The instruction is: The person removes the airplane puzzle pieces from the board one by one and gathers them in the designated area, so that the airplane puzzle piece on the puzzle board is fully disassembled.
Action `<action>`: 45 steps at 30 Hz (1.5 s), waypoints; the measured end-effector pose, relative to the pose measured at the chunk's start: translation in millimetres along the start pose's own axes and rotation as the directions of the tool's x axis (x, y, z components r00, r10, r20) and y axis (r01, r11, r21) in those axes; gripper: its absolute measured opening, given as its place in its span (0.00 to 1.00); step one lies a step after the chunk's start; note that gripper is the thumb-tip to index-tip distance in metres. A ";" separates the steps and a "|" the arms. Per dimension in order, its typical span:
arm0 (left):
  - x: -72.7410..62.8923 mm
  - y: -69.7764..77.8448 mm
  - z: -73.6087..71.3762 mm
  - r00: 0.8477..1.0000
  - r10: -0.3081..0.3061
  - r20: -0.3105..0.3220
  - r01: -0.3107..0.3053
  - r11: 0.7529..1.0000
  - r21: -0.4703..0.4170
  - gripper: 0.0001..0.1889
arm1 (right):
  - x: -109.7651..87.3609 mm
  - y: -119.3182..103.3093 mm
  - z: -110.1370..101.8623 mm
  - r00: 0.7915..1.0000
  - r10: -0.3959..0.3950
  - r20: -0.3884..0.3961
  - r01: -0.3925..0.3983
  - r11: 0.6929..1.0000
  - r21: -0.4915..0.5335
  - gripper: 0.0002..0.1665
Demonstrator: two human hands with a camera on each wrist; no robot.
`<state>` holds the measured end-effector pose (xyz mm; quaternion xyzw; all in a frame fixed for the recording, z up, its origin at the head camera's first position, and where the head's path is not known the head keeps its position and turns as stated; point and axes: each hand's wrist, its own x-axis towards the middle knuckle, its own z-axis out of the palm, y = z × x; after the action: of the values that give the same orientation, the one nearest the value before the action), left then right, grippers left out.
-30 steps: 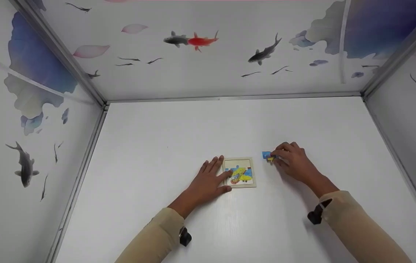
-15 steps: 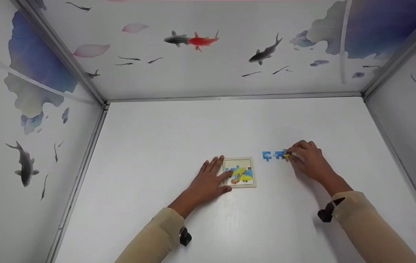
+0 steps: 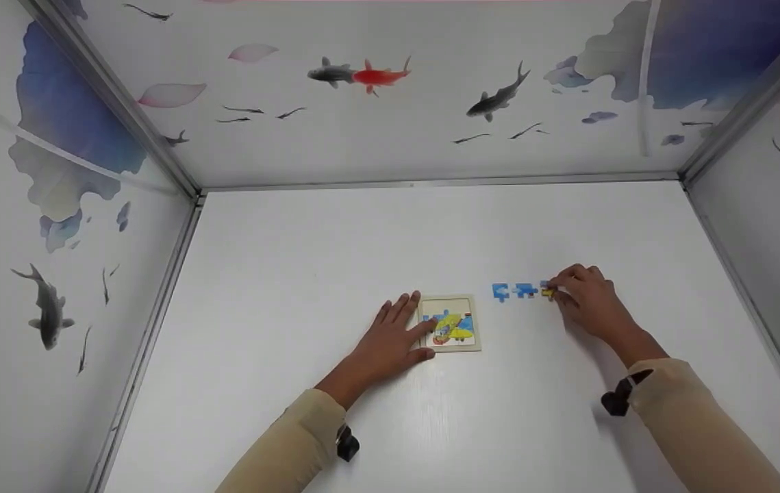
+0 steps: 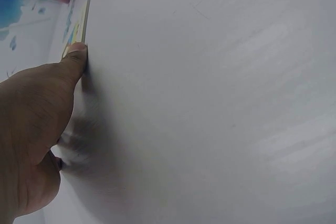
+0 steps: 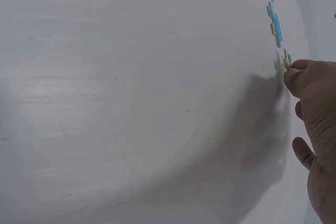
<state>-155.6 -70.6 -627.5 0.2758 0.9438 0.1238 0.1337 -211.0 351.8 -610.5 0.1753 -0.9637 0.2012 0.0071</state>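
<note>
My left hand [image 3: 386, 340] lies with spread, straight fingers over the left side of a small wooden puzzle frame [image 3: 477, 325]. Inside that frame sits a partly filled picture of a yellow plane [image 3: 455, 329]. In the left wrist view the thumb [image 4: 79, 53] touches the frame's edge. To the right, my right hand [image 3: 592, 301] pinches a blue and yellow puzzle piece [image 3: 546, 291] between thumb and fingertips. The right wrist view shows this piece [image 5: 286, 59] at the fingertips, partly hidden. Two blue puzzle pieces, one nearer the frame [image 3: 500, 292] and one in the middle [image 3: 525, 290], lie in a row with it.
The white table [image 3: 335, 233] is bounded by a back wall [image 3: 431, 137] and side walls printed with fish and petals. Metal rails run along the edges. A black wrist camera [image 3: 615, 402] sits at the right cuff, another [image 3: 348, 444] at the left.
My right hand has moved to the right with the blue and yellow piece, separating it from the other two blue pieces. The left hand and the frame have stayed in place.
</note>
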 end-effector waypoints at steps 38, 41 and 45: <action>-1.2 -1.3 -1.0 0.999 0.030 -0.014 -0.030 1.000 -0.002 0.36 | -2.8 3.5 5.5 0.998 -0.042 -0.042 0.042 0.999 -0.016 0.16; -1.1 -1.6 -1.6 0.999 0.030 -0.017 -0.030 1.000 -0.003 0.36 | -2.9 3.5 5.7 0.998 -0.047 -0.046 0.047 0.999 -0.013 0.17; -0.1 -2.5 -0.5 1.000 0.025 -0.013 -0.025 1.000 -0.001 0.37 | -2.4 2.8 6.0 0.998 -0.039 -0.042 0.039 0.999 -0.014 0.17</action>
<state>-156.9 -72.8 -627.7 0.2866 0.9411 0.1279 0.1262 -209.3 352.6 -617.3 0.1897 -0.9610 0.1985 0.0326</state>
